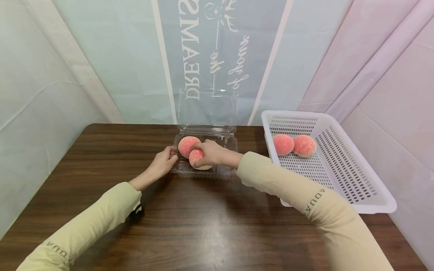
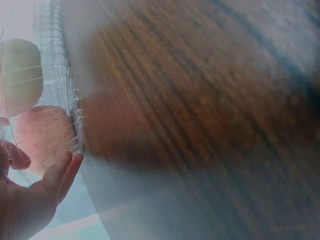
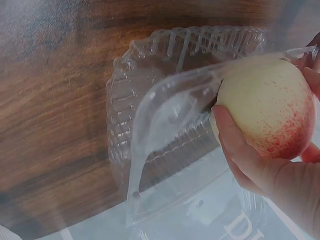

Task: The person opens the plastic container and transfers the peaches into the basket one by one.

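A clear plastic clamshell box (image 1: 226,170) lies on the table with its lid (image 1: 207,109) raised at the back. At its left edge, my left hand (image 1: 162,162) holds the side wall between thumb and fingers. My right hand (image 1: 211,152) grips a pink and cream peach (image 1: 195,158) over the box's left half; the right wrist view shows fingers curled round this peach (image 3: 265,107). Just behind it, a second peach (image 1: 188,146) sits in the box's back left. Through the box wall, the left wrist view shows two peaches, one reddish peach (image 2: 44,132) close to my fingers.
A white perforated basket (image 1: 366,180) stands at the right, with two more peaches, a left peach (image 1: 283,144) and a right peach (image 1: 304,145), at its back left. Behind the dark wooden table (image 1: 196,222) hangs a printed curtain (image 1: 135,56).
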The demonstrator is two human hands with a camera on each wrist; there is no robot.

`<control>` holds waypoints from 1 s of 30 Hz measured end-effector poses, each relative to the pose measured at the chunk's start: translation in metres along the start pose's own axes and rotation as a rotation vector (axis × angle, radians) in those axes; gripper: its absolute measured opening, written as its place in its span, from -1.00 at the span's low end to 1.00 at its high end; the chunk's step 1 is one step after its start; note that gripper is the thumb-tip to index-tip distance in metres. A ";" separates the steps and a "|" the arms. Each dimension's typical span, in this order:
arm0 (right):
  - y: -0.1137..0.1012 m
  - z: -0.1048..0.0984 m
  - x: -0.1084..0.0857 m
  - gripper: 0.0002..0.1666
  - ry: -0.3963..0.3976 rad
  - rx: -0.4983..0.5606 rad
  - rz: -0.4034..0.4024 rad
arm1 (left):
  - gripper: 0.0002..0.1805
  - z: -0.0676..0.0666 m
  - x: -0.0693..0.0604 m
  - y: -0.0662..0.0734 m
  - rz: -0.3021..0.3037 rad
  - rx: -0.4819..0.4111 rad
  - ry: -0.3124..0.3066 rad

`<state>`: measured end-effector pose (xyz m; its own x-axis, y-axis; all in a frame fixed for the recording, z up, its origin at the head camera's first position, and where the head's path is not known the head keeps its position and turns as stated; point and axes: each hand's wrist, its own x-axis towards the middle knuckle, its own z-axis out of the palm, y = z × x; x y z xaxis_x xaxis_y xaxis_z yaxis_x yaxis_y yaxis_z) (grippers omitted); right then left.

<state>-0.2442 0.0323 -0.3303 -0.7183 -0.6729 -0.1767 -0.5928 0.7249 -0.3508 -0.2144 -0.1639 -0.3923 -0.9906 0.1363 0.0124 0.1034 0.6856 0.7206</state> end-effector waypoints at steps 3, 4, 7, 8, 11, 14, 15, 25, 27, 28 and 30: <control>0.000 -0.002 -0.001 -0.40 -0.002 0.008 0.000 | -0.58 0.000 0.000 0.000 -0.001 -0.001 -0.001; 0.000 -0.003 -0.001 -0.40 -0.004 0.012 0.003 | -0.58 0.000 0.000 0.000 -0.001 -0.001 -0.002; 0.000 -0.003 -0.002 -0.39 -0.002 0.014 0.001 | -0.58 0.000 0.000 0.000 0.001 -0.002 -0.005; 0.000 -0.003 -0.003 -0.39 0.001 0.015 -0.001 | -0.58 0.000 0.000 0.000 0.001 -0.002 -0.007; 0.000 -0.003 -0.004 -0.40 0.024 0.007 -0.013 | -0.58 0.000 0.000 0.000 0.003 0.001 -0.007; 0.001 -0.003 -0.005 -0.40 0.062 -0.006 -0.029 | -0.58 0.000 0.000 0.000 0.004 0.007 -0.008; 0.001 -0.003 -0.005 -0.40 0.075 -0.012 -0.035 | -0.58 0.000 0.000 0.000 0.004 0.007 -0.007; 0.002 -0.005 -0.007 -0.39 0.118 -0.034 -0.063 | -0.59 -0.001 0.000 0.000 0.004 0.005 0.000; 0.002 -0.006 -0.007 -0.39 0.123 -0.036 -0.059 | -0.59 -0.001 0.000 -0.001 0.007 0.004 0.000; 0.002 -0.006 -0.007 -0.39 0.126 -0.038 -0.058 | -0.59 0.000 0.001 -0.001 0.009 0.005 -0.001; 0.002 -0.006 -0.008 -0.39 0.131 -0.041 -0.054 | -0.59 0.000 0.001 -0.001 0.011 0.006 -0.001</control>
<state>-0.2419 0.0393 -0.3240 -0.7247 -0.6881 -0.0360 -0.6444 0.6953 -0.3182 -0.2152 -0.1646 -0.3927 -0.9893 0.1444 0.0197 0.1147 0.6884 0.7162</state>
